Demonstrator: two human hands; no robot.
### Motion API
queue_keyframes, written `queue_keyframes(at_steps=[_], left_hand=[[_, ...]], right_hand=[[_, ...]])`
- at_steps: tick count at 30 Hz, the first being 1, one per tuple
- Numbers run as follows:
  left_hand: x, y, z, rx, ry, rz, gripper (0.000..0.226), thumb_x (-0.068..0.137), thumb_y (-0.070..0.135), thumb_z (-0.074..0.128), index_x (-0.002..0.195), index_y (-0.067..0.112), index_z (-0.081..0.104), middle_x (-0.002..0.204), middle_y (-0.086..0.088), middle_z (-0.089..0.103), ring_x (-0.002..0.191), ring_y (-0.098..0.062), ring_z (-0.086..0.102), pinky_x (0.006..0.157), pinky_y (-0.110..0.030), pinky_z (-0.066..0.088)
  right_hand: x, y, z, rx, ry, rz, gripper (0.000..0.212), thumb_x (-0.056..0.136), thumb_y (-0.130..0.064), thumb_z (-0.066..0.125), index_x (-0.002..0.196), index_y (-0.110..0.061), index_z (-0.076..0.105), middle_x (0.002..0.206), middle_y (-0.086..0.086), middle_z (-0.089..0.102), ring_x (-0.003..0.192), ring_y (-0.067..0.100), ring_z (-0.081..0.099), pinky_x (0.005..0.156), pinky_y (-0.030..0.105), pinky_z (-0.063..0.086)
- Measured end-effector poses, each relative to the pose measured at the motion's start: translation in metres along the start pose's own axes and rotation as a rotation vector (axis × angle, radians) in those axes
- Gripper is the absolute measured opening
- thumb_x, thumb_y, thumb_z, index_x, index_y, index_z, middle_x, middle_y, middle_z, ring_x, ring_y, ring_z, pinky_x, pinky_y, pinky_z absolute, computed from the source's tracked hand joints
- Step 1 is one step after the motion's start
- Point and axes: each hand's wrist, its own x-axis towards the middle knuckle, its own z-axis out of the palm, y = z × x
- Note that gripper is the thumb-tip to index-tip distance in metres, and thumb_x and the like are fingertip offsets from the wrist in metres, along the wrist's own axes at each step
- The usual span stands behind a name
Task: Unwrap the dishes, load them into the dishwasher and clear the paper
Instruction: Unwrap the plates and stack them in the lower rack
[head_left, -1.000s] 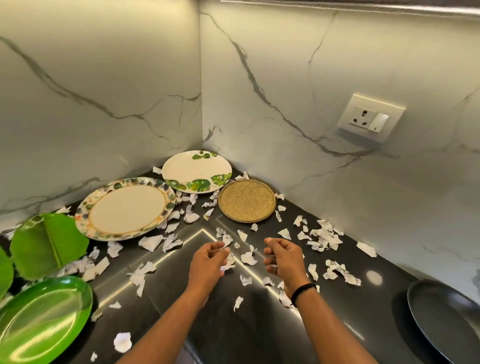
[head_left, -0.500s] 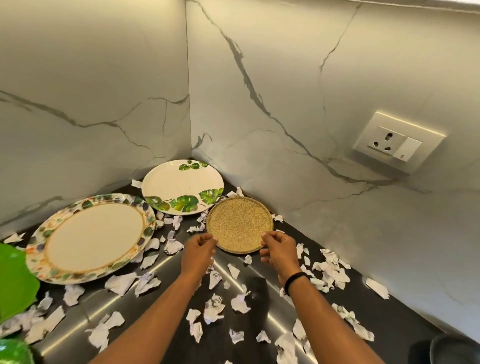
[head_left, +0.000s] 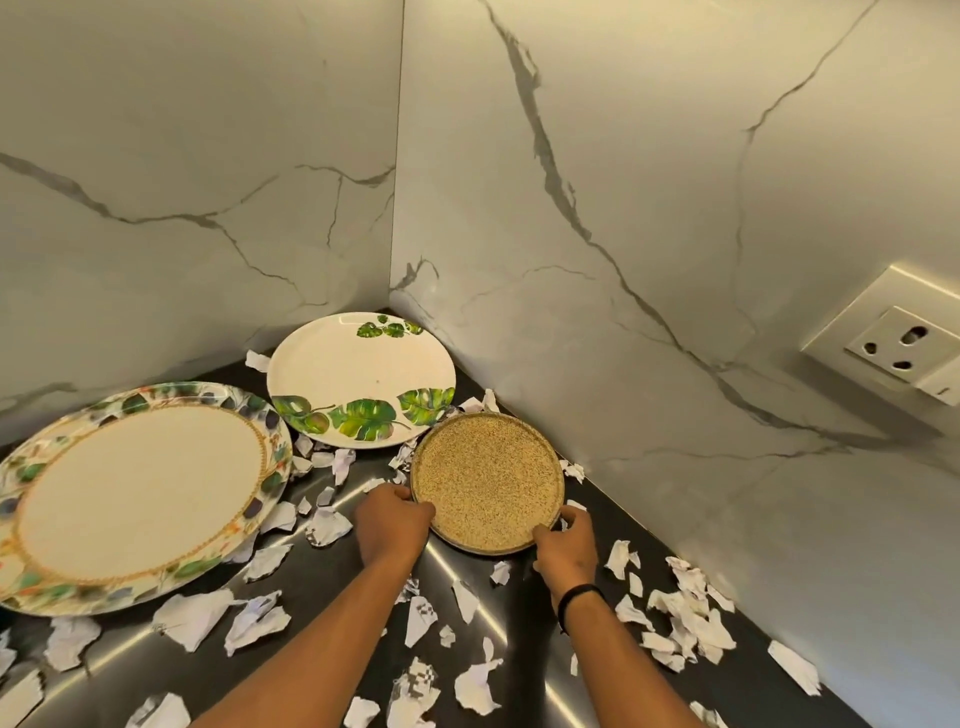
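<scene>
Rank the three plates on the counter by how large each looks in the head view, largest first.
1. Floral-rimmed plate, though it lies nearer the camera than the others.
2. White leaf-print plate.
3. Gold speckled plate, held at its near rim by the left hand and right hand.

A single head-worn, wide-angle view looks forward and steeply down into the far corner where two marble walls (head_left: 623, 260) meet over a dark surface (head_left: 322, 587). It sits close: both forearms enter from the near edge, and the hands reach about mid-frame.
</scene>
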Motion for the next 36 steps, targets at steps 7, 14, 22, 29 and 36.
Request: queue_keyframes(at_steps=[7,14,22,29,36], left_hand=[[-0.003,0.003,0.000,-0.015,-0.030,-0.009,0.013,0.071,0.015,0.080,0.075,0.004,0.073,0.070,-0.007,0.070,0.063,-0.018,0.059,0.058,-0.029,0.042],[-0.013,0.008,-0.014,-0.079,-0.094,0.002,0.015,0.076,0.017,0.076,0.064,0.009,0.070,0.064,-0.011,0.071,0.066,-0.029,0.070,0.075,-0.048,0.060],[-0.058,0.047,-0.038,-0.263,-0.161,0.103,0.018,0.087,0.014,0.067,0.070,0.021,0.065,0.072,-0.003,0.066,0.071,-0.025,0.063,0.073,-0.039,0.053],[-0.116,0.051,-0.015,-0.328,-0.424,0.128,0.014,0.094,0.010,0.061,0.081,0.013,0.065,0.080,-0.004,0.060,0.072,-0.018,0.053,0.061,-0.032,0.039],[-0.206,0.023,0.021,-0.277,-0.714,0.087,0.018,0.092,0.000,0.056,0.077,0.008,0.061,0.077,-0.009,0.055,0.073,-0.022,0.051,0.067,-0.036,0.039]], right_hand=[[-0.009,-0.007,0.001,0.342,-0.073,0.123,0.017,0.098,0.003,0.055,0.101,-0.012,0.059,0.104,0.011,0.067,0.096,0.030,0.067,0.070,0.045,0.061],[-0.038,-0.038,-0.030,0.402,-0.147,0.031,0.022,0.102,0.001,0.050,0.120,-0.010,0.057,0.111,0.008,0.065,0.092,0.021,0.067,0.065,0.037,0.062],[-0.087,-0.036,-0.091,0.499,-0.110,0.012,0.020,0.101,0.002,0.046,0.113,-0.007,0.060,0.100,0.013,0.070,0.085,0.027,0.068,0.061,0.040,0.061],[-0.138,0.018,-0.146,0.606,0.058,0.060,0.021,0.096,-0.001,0.047,0.106,-0.006,0.065,0.098,0.018,0.068,0.085,0.033,0.064,0.069,0.040,0.053],[-0.203,0.083,-0.215,0.666,0.343,0.016,0.019,0.102,-0.018,0.049,0.086,-0.011,0.058,0.091,0.015,0.062,0.086,0.029,0.060,0.077,0.043,0.048]])
